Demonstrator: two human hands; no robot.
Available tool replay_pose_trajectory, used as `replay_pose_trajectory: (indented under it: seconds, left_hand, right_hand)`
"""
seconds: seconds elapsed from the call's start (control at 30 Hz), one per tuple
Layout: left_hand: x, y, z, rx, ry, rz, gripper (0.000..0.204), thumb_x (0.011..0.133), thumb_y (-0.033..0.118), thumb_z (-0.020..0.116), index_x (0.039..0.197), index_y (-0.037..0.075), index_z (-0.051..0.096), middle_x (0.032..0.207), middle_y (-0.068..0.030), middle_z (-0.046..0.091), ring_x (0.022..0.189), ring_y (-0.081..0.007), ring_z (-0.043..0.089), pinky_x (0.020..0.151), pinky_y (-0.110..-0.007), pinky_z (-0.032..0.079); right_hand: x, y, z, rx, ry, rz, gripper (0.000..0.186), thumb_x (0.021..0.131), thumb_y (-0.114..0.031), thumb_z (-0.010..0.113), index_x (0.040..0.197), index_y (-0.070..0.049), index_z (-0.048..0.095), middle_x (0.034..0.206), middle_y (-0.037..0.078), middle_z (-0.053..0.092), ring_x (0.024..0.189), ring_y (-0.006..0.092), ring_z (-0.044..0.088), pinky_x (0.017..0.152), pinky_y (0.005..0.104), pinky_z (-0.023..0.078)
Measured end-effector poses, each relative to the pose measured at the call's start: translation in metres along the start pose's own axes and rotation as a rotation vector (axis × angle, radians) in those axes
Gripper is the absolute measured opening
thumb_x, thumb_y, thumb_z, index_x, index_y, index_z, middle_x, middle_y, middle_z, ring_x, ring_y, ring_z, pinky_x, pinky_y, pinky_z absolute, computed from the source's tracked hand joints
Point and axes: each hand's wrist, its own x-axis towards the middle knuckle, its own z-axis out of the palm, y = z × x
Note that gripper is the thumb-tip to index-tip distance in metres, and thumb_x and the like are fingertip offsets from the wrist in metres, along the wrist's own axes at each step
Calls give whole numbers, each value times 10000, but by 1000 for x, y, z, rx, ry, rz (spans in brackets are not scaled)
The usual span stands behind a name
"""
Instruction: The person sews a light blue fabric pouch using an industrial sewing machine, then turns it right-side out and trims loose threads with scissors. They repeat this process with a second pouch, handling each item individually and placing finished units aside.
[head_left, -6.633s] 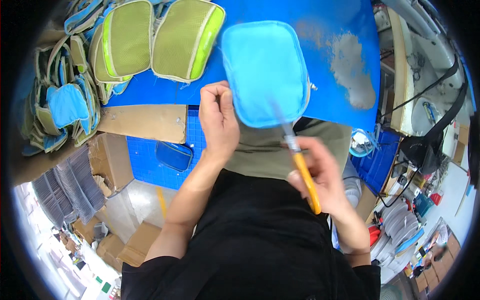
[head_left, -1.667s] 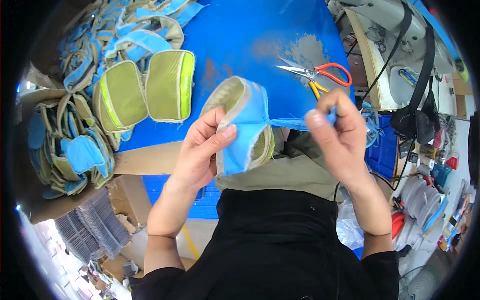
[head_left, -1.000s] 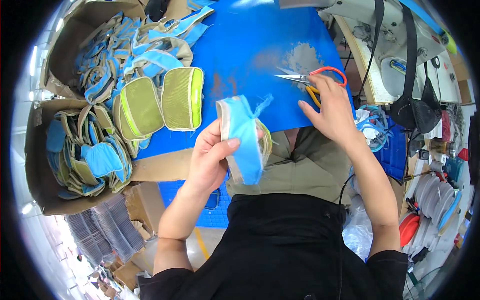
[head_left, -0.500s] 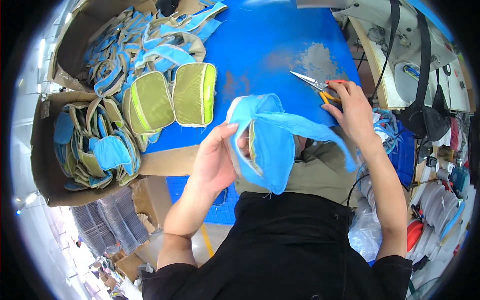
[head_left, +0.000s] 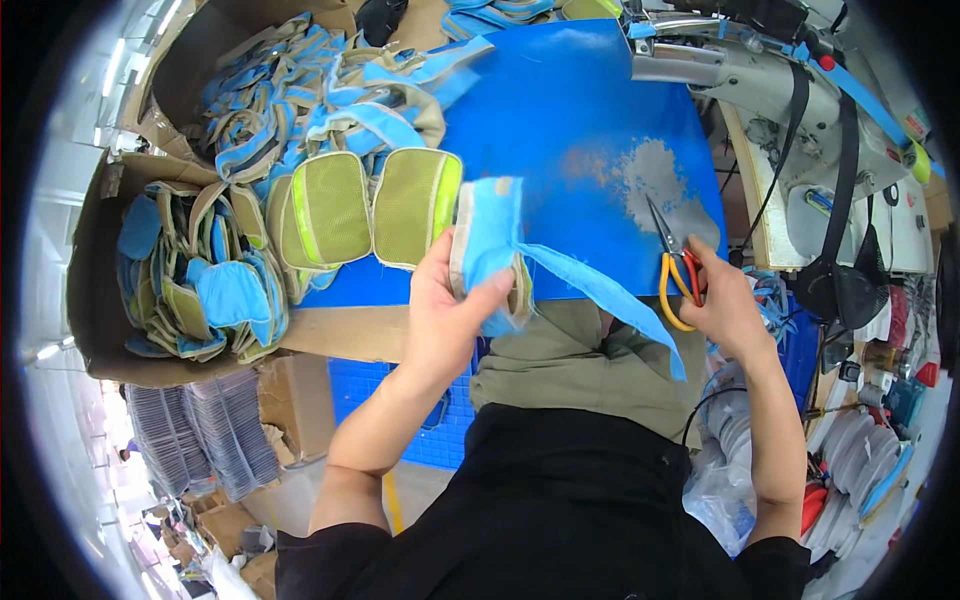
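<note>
My left hand grips a light blue fabric piece with beige edging, thumb across its front; a long loose blue strip trails from it to the right. At the right of the blue table, my right hand is closed on scissors with red and orange handles, blades pointing up and away. Left of the held piece lie olive mesh pads with bright yellow-green bands and beige edging.
Cardboard boxes of blue and olive sewn pieces and strips crowd the left. At right are a sewing machine with hanging black straps and some spools. Stacked grey sheets and a blue plastic surface lie below the table.
My right hand has picked up the scissors that were lying on the table and turned their blades upward. My left hand has turned the blue piece; its strip now hangs rightward.
</note>
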Motion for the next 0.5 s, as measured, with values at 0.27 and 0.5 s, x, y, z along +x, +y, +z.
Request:
replay_pose_trajectory:
  seconds: [0.27, 0.5]
  left_hand:
    - [3, -22, -16, -305, -89, -158, 331, 961, 95, 694, 1270, 34, 595, 1006, -6, 688, 863, -72, 639, 771, -256, 516]
    - [0, -19, -9, -336, -93, -168, 299, 966, 98, 685, 1248, 32, 613, 1048, -17, 699, 914, -82, 652, 814, -270, 528]
  right_hand:
    - [-28, -51, 41, 308, 107, -300, 694, 704, -129, 839, 1356, -106, 602, 858, 58, 572, 721, 189, 527, 686, 329, 456]
    - [-16, -84, 33, 107, 175, -524, 735, 633, -330, 918, 1289, -134, 652, 930, 56, 639, 819, 260, 589, 767, 398, 429]
